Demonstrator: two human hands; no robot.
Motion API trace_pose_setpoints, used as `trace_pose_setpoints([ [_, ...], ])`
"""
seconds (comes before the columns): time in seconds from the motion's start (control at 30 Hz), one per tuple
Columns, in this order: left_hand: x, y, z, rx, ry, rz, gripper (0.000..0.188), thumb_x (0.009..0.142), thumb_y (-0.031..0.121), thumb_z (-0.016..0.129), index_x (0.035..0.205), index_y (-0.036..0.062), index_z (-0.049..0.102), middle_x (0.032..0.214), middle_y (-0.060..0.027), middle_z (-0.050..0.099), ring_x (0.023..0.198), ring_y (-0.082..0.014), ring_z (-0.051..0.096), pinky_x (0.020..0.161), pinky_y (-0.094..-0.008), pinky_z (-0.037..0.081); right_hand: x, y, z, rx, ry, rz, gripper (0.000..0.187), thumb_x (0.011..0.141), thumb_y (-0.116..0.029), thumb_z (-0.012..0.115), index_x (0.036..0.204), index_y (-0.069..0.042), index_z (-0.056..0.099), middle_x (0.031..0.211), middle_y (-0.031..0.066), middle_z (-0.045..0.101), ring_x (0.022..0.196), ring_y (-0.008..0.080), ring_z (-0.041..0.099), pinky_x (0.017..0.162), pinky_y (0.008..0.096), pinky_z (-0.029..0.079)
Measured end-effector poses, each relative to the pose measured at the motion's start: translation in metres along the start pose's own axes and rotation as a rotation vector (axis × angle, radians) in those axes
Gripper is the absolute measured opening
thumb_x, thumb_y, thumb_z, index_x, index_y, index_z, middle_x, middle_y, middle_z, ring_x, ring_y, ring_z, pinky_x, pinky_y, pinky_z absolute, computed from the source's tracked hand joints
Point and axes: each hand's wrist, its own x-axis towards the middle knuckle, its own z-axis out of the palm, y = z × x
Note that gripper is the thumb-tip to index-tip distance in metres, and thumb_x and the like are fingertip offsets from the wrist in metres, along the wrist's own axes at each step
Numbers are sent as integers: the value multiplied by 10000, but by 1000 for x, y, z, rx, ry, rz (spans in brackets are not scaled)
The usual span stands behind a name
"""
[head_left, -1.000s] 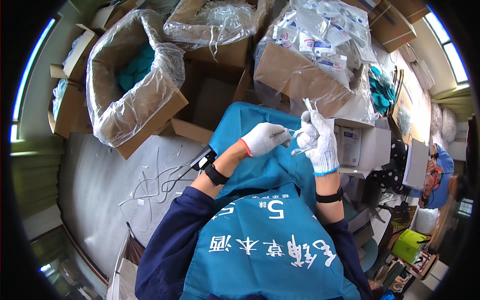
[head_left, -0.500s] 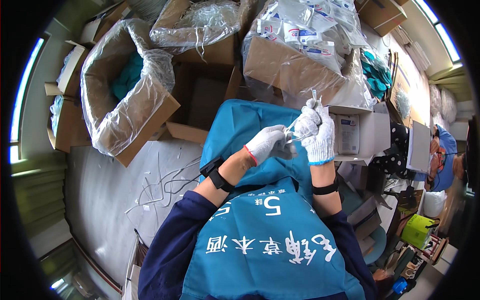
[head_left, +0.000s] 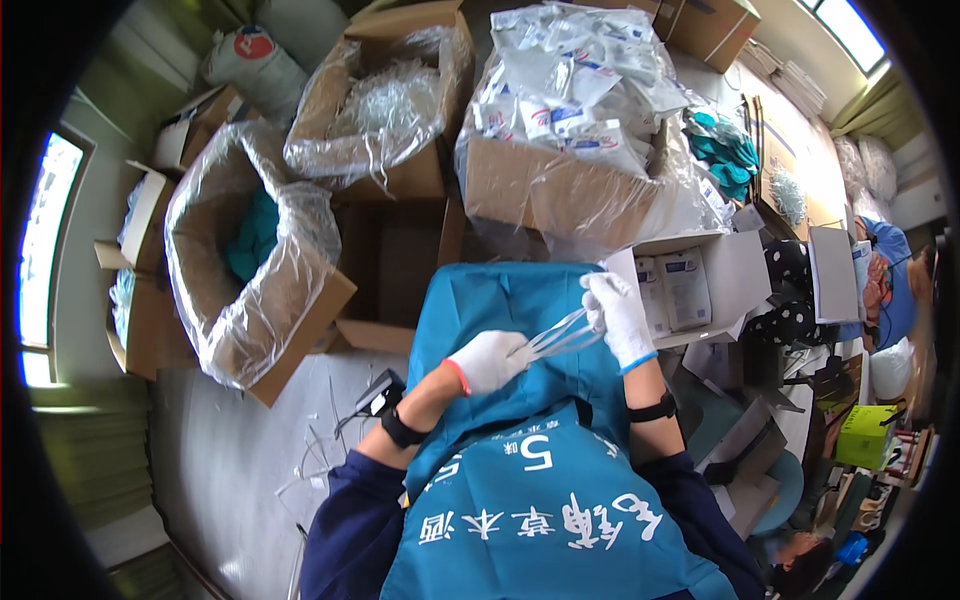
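Boxes [head_left: 520, 190] hold packets; hands [head_left: 490, 360] apparently stretch tubing [head_left: 560, 335].

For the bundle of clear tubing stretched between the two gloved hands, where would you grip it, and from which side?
Grip the clear tubing at its two ends, as the left hand and right hand do now, coming from the sides. The strands are thin and limp, spanning above the teal sheet; a mid-span pinch would probably let both ends droop.

Bright windows [head_left: 40, 260] glow at the left edge and upper right corner [head_left: 845, 20], above a grey floor [head_left: 215, 470] crowded with plastic-lined cardboard boxes [head_left: 250, 270].
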Motion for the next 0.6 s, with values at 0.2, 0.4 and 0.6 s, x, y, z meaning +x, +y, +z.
trace_pose_setpoints([
  [0.2,-5,16,-7,230,-27,-113,315,996,265,489,891,0,624,800,-232,641,773,-418,633,713,-447,502,-39,-22,24,-928,373,-970,520,843,-65,705,1333,-44,535,1269,182,616,1082,351,651,888,397,545],
  [0.4,-6,-1,3,63,-13,165,167,897,100,616,1040,35,676,925,-186,699,877,-348,683,788,-381,532,-65,16,63,-662,-446,-640,309,997,-300,610,1155,-36,636,975,158,684,941,282,683,807,368,540],
  [0.6,-29,61,-4,49,-72,-4,231,855,43,594,1067,44,688,963,-155,722,876,-298,702,807,-340,537,-84,-10,46,-847,-572,-207,539,1013,-525,510,890,-28,674,732,104,642,631,172,560,616,384,464],
])
